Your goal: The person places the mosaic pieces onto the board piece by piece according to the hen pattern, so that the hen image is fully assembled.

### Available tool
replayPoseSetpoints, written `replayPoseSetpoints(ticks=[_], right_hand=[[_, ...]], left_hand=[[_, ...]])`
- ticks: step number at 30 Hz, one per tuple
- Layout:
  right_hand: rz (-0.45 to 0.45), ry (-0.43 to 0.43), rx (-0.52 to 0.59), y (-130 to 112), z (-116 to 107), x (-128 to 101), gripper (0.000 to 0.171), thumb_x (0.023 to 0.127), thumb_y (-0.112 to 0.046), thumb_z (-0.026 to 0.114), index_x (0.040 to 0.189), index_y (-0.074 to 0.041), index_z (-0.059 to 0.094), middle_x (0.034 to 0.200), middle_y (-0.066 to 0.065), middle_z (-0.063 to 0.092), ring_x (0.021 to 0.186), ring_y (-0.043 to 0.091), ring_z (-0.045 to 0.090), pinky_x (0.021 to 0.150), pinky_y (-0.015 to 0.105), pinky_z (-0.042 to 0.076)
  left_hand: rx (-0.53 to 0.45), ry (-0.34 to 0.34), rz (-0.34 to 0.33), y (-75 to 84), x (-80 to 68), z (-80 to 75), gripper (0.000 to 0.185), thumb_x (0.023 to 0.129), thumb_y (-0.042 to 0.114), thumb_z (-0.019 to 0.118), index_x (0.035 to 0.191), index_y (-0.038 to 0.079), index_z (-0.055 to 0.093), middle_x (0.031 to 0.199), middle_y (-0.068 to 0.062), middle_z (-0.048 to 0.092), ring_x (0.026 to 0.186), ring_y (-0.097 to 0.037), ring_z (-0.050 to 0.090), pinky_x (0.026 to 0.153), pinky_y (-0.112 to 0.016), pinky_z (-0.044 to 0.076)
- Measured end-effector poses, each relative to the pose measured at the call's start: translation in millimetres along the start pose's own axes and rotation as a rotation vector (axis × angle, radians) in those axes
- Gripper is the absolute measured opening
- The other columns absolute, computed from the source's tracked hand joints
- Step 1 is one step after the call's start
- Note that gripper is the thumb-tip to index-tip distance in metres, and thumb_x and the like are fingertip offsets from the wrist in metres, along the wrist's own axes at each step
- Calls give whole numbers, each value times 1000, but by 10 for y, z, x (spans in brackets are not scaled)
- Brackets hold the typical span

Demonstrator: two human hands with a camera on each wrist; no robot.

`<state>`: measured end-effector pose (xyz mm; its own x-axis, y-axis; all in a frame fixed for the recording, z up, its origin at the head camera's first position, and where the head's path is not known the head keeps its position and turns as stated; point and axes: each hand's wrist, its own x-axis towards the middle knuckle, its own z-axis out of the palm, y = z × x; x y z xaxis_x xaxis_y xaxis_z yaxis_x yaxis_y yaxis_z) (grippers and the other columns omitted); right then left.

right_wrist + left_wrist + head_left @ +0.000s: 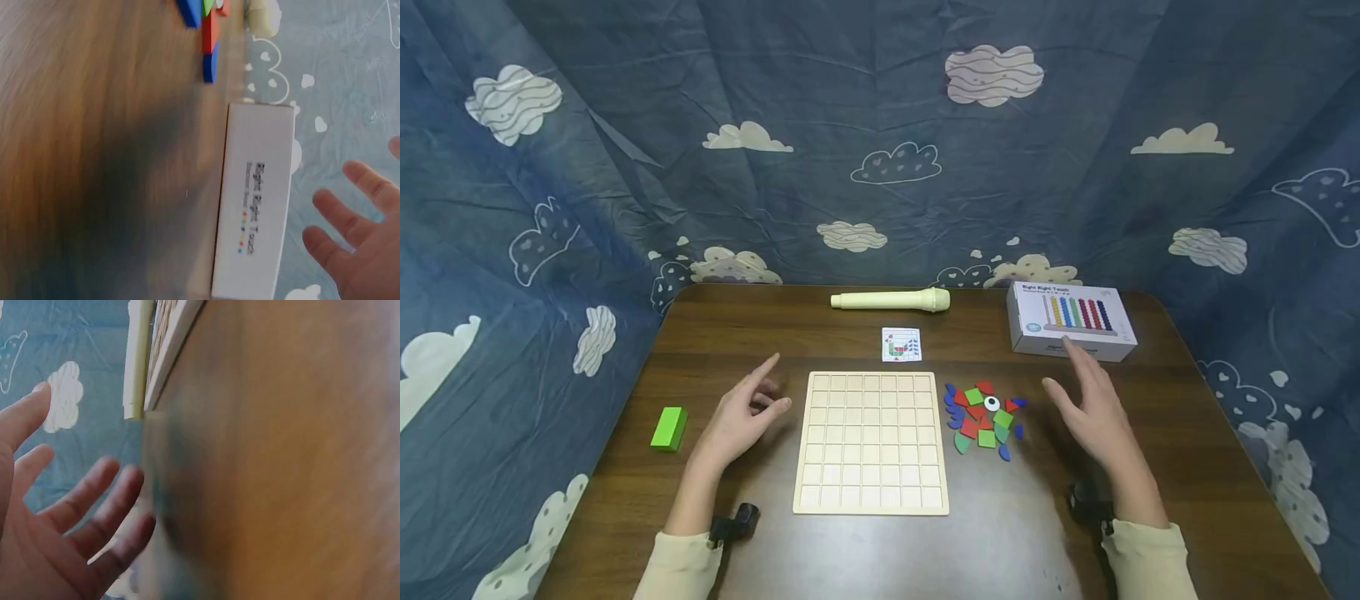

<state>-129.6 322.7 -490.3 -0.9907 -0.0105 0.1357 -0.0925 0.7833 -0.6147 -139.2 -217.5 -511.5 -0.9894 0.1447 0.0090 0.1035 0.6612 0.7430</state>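
Brown wood tabletop lay before us, carrying the bare gridded board. Our left hand hovered at its 9 o'clock, fingers loosely spread; at 3 o'clock lay the coloured pieces, with our right hand beyond them, also spread, neither gripping anything. Such thin pieces, we judged, called for a light fingertip pinch at their edges, keeping the picture card, just past 12 o'clock, uncovered.
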Motion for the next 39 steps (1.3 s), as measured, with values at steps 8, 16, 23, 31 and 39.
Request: replayPoseSetpoints(ticks=[8, 16, 23, 31, 39], right_hand=[[42, -76, 79, 17, 227, 153, 59, 105, -41, 67, 157, -16, 51, 102, 13, 66, 88, 25, 58, 73, 35, 51], [126, -260, 36, 47, 532, 382, 50, 102, -38, 71, 145, -14, 63, 77, 5, 57, 69, 20, 51, 63, 31, 41], [139, -263, -46, -48, 666, 463, 40, 99, -38, 74, 129, -11, 73, 71, 3, 55, 64, 19, 49, 58, 31, 36], [129, -268, -118, -114, 714, 471, 34, 101, -35, 72, 128, -14, 76, 73, 3, 58, 68, 20, 51, 61, 32, 36], [131, -255, -143, -111, 729, 474, 34, 102, -34, 72, 130, -14, 74, 75, 4, 59, 70, 21, 52, 63, 32, 37]], left_hand=[[-237, -195, -186, -103, -3, 241, 77, 97, 31, 79, 164, 34, 40, 81, -6, 73, 54, -21, 68, 45, -32, 50], [-231, -264, -327, -59, 55, 309, 80, 92, 28, 84, 161, 34, 45, 65, -8, 69, 42, -19, 64, 38, -28, 44], [-214, -274, -369, -26, 99, 353, 82, 91, 26, 84, 163, 30, 44, 63, -8, 69, 42, -19, 64, 39, -28, 45], [-229, -259, -373, -26, 101, 348, 81, 91, 24, 84, 162, 30, 45, 61, -8, 67, 39, -16, 59, 38, -29, 45], [-222, -259, -374, -5, 122, 328, 81, 92, 24, 84, 162, 29, 45, 62, -7, 68, 40, -15, 60, 39, -28, 48]])
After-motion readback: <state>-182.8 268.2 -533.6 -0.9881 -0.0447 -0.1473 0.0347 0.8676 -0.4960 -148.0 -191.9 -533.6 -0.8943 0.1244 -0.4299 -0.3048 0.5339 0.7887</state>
